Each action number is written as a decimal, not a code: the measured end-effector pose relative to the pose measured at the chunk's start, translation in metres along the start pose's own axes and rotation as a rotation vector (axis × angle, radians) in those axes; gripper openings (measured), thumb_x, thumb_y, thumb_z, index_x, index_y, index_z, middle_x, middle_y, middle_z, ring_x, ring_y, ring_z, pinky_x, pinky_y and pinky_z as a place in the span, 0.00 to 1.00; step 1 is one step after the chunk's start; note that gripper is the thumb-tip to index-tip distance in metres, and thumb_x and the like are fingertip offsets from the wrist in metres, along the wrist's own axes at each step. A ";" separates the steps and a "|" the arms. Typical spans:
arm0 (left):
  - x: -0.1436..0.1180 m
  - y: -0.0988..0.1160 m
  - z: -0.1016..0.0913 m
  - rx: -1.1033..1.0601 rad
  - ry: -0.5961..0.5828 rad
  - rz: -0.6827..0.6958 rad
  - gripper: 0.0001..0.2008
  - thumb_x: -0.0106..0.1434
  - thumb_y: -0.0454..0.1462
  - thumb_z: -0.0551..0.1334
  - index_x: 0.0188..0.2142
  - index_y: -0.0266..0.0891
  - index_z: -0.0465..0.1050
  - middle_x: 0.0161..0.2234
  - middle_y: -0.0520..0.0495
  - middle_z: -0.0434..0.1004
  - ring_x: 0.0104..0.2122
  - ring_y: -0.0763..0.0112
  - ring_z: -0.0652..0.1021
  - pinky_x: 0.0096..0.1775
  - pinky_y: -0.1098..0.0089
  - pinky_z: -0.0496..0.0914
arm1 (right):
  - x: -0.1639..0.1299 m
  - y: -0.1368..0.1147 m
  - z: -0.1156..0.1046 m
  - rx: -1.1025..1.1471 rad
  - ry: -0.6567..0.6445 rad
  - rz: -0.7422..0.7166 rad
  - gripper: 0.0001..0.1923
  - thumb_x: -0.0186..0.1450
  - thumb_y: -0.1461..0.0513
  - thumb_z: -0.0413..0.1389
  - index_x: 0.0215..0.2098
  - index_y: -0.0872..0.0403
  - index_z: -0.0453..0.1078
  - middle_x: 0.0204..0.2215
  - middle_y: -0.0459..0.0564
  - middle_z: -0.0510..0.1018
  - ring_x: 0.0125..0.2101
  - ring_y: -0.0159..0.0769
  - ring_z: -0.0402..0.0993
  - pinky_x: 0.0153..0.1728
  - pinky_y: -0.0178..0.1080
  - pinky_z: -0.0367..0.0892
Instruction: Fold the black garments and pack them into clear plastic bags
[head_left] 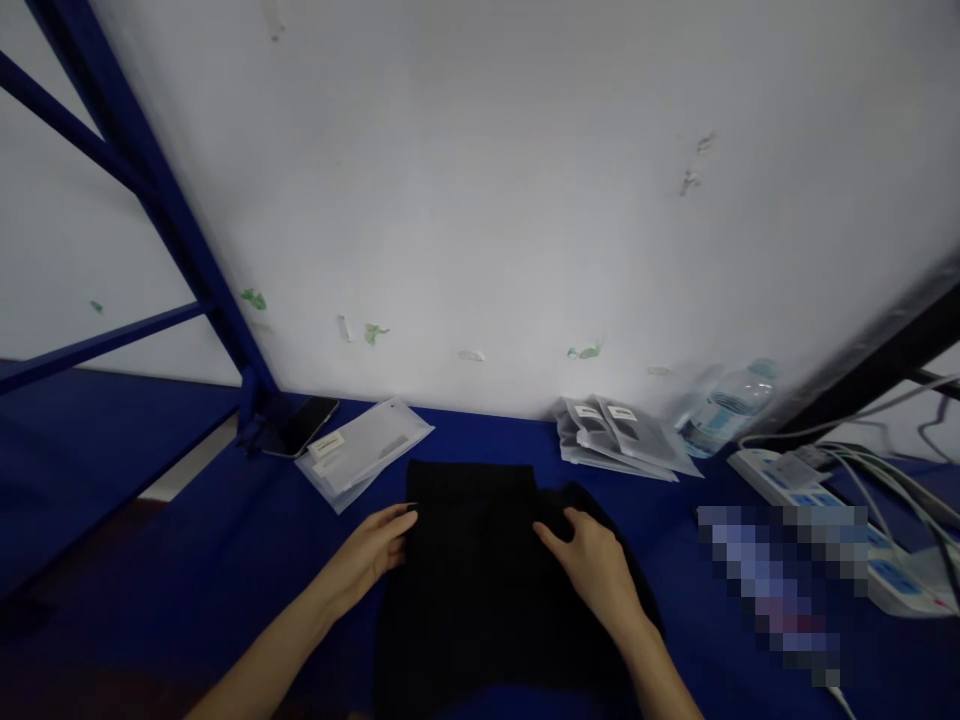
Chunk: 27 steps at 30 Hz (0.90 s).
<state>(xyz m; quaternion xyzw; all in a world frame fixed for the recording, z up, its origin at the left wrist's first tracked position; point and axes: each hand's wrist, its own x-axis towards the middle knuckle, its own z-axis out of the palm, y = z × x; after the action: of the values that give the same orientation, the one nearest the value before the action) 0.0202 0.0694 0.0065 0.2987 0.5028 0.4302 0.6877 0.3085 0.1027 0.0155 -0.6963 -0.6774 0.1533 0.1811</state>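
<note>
The black cloth (469, 575) lies on the table (480, 430), apparently steadied from both sides. The left hand (367, 555) curls its grip at one edge, pinch unclear; the right hand (596, 570) rests, thumb and forefinger parted.

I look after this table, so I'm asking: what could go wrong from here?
The black cloth might crease if the left hand and right hand, at its sides, pull unevenly. If knocked, the bottle could leak onto the power strip near it.
</note>
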 end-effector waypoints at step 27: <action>-0.005 -0.022 0.006 0.182 -0.096 0.252 0.17 0.57 0.38 0.66 0.46 0.44 0.70 0.40 0.50 0.75 0.41 0.65 0.76 0.43 0.66 0.69 | -0.033 -0.059 0.046 0.954 -0.280 -0.022 0.25 0.59 0.49 0.59 0.50 0.55 0.71 0.46 0.55 0.79 0.47 0.47 0.75 0.48 0.46 0.71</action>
<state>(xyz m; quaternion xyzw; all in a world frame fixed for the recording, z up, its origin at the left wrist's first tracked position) 0.0314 0.0554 -0.0084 0.4406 0.4646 0.4512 0.6216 0.2341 0.0725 0.0003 -0.5014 -0.5568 0.5364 0.3884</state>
